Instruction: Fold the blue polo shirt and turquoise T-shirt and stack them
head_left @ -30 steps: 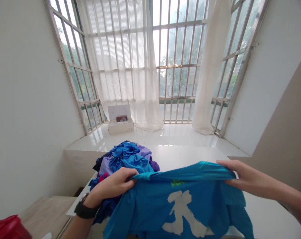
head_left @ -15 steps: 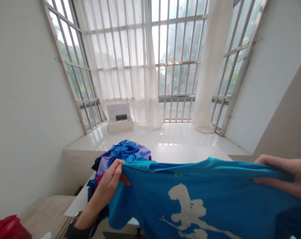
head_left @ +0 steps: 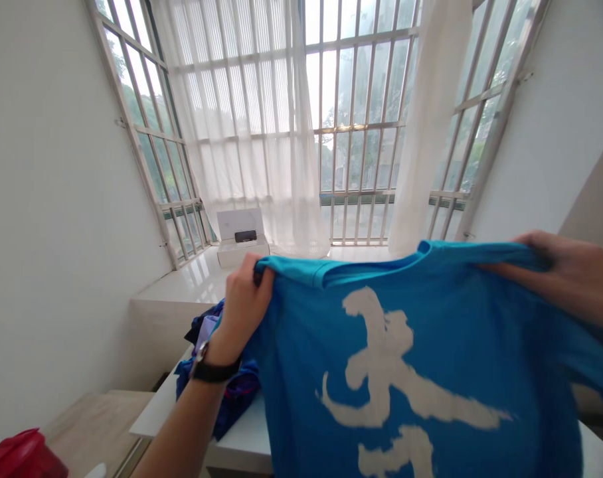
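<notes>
Stretched between my hands is a blue T-shirt (head_left: 461, 338) with large off-white brush-style characters on its front. My left hand (head_left: 249, 292), with a dark-banded watch on the wrist, is closed on one shoulder of the shirt. The other shoulder is pinched in my right hand (head_left: 570, 272), which is slightly blurred. The neckline lies between the hands at the top, and the lower part runs out of view. Behind my left forearm sits a pile of crumpled clothes (head_left: 242, 385), blue, purple and dark, partly hidden by the shirt.
The clothes lie on a white table (head_left: 157, 405). Behind it, an open white box (head_left: 242, 251) with a dark item stands on a glossy window ledge (head_left: 182, 282). Sheer curtains (head_left: 291, 199) hang before barred windows. A red object (head_left: 25, 455) is at the lower left.
Both hands have risen, lifting the shirt higher, so more of its printed front shows. The shirt now covers more of the clothes pile and ledge.
</notes>
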Demonstrator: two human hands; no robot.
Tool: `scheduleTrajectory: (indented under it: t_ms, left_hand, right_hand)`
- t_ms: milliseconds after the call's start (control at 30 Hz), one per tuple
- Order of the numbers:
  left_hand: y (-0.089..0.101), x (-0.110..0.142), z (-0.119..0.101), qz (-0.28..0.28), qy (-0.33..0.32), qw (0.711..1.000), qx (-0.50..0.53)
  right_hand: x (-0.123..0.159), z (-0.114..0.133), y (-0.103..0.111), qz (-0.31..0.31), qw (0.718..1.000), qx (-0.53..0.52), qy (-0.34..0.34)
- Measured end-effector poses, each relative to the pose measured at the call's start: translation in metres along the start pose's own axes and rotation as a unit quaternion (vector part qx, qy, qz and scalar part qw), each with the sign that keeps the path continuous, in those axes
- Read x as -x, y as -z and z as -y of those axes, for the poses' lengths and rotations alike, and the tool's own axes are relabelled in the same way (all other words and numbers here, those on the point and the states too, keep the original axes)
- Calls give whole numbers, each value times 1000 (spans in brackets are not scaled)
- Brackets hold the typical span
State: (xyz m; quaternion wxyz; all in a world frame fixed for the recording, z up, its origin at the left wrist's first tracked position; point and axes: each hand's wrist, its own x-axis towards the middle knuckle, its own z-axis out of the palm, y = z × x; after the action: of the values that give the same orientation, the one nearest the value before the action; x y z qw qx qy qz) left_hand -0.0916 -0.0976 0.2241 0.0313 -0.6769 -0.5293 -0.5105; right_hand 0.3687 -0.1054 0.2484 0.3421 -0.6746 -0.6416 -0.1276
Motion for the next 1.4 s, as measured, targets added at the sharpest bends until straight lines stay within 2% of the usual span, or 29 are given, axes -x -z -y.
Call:
scheduleTrajectory:
  t_ms: [67,100,133,200,300,367,400,467,533,633,800,933,1100,1233,1400]
  left_hand:
    - [-45,-23,-2,17,-42,999,5]
    - [-67,-25,-4,38,-58,998,-2]
    - [-89,-20,-6,74,-71,995,-11]
    - [-127,8,-9,178,-69,981,-26]
    - [-169,68,-8,363,-50,930,-40]
    - [-188,101,1,434,-16,899,-54]
    - [-195,113,7,455,4,888,-62]
    - [-204,129,21,477,30,875,-72]
    - [-210,135,34,474,36,876,-76]
    - [-218,133,45,456,33,886,-81]
    - [-233,123,51,443,37,892,-88]
    - [-240,123,58,414,40,906,-76]
    - [-242,127,62,407,46,911,-55]
    - [-239,127,59,407,3,913,-28]
    - [-235,127,59,444,-16,896,-25]
  right_hand:
    - [-27,20,-17,-70,996,55,22]
    - [-33,29,-30,-72,993,71,62]
    - [-34,36,-46,-77,990,74,93]
    - [-19,43,-85,-69,991,52,104]
    - [36,42,-155,109,989,56,78]
    - [80,35,-199,239,967,89,24]
    - [100,31,-218,284,953,106,-6]
    - [132,21,-246,324,935,133,-53]
    - [150,12,-265,306,937,159,-51]
    - [152,6,-279,271,945,182,-27]
    - [132,10,-286,279,941,191,-24]
    - [127,10,-290,286,938,192,-27]
    - [130,2,-297,288,940,183,-28]
    - [132,0,-299,273,946,171,-28]
    - [131,5,-295,286,942,171,-39]
